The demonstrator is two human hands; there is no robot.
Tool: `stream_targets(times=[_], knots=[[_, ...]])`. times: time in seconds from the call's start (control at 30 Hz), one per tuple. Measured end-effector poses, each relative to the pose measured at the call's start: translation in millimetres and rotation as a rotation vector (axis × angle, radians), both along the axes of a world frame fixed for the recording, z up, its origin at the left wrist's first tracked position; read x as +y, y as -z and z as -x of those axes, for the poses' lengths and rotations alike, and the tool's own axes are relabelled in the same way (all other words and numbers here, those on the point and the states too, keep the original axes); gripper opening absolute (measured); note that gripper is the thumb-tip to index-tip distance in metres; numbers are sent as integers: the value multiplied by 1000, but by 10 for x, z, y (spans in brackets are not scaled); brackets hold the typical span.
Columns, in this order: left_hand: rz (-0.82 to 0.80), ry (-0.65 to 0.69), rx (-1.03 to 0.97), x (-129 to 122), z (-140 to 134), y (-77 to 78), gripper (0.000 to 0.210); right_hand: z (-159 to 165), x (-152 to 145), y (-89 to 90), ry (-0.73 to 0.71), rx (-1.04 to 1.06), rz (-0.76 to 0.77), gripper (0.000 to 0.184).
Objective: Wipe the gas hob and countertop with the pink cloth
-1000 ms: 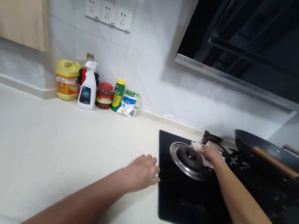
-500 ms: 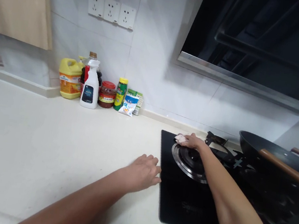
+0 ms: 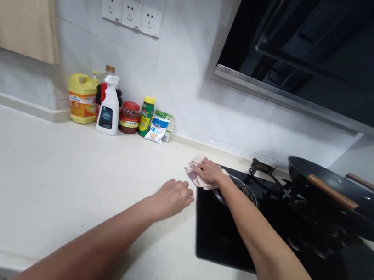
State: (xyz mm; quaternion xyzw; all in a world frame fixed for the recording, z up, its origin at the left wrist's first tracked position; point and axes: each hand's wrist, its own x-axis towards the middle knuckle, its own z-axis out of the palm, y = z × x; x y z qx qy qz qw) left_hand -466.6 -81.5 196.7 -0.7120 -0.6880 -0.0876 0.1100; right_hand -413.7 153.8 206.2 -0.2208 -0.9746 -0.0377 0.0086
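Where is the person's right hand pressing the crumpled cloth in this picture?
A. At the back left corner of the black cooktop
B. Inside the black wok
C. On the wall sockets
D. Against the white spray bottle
A: the right hand lies on the cloth at the back left corner of the cooktop, far from the wok and the spray bottle.
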Motion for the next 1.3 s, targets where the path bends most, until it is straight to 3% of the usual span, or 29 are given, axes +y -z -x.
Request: stream_targets(times=[0.2,0.5,0.6,0.63,0.7,0.77,0.87,0.97,1.07,1.2,1.3], knots=[[-48,-50,9,31,128,49,32,-459,-471,122,-74,165,-41,34],[-85,-153,-158,125,235,87,39,-1381,-1185,256,-240,368,120,30],[-96,-190,-212,117,247,65,39,-1537,-1313,317,-273,427,157,14],[-99,-203,-229,108,249,59,39,-1557,-1333,335,-274,442,167,22],[-102,-221,-260,86,256,51,38,-1558,-1349,362,-229,458,154,56],[-102,-224,-285,63,270,49,38,-1531,-1349,369,-108,431,104,77],[-103,-218,-315,36,300,48,38,-1491,-1365,339,86,283,119,81],[-106,-208,-339,24,317,44,39,-1503,-1443,290,122,149,209,80],[-105,-193,-359,24,308,41,37,-1579,-1598,272,40,146,194,76],[-95,-168,-383,29,283,44,36,-1681,-1792,287,-155,273,135,53],[-76,-150,-394,28,280,50,35,-1657,-1757,275,-311,332,174,43]])
